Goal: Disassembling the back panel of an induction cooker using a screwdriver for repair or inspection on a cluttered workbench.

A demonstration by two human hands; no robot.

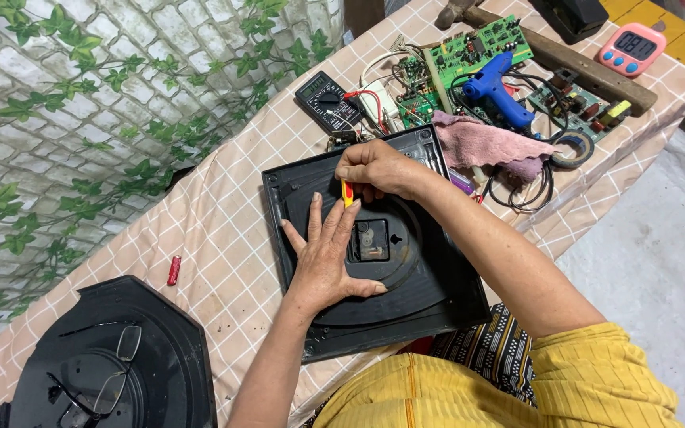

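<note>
Matt black plastic clock back (430, 277), checked cloth table cover (223, 214), soft pink rag (485, 144)

Screens only; no packages, labels or signs that can be made out.

Landmark: blue glue gun (495, 89) on the checked tablecloth.

- Multimeter (327, 102), black, rectangular, lying left of the glue gun. Small pale grey-green screen (313, 84) at its upper end, above a round dial.
- Pink timer (632, 48), rounded rectangle, well to the right of the glue gun and slightly above it. Dark rectangular screen (636, 44) with pale digits; blue buttons below.
</note>
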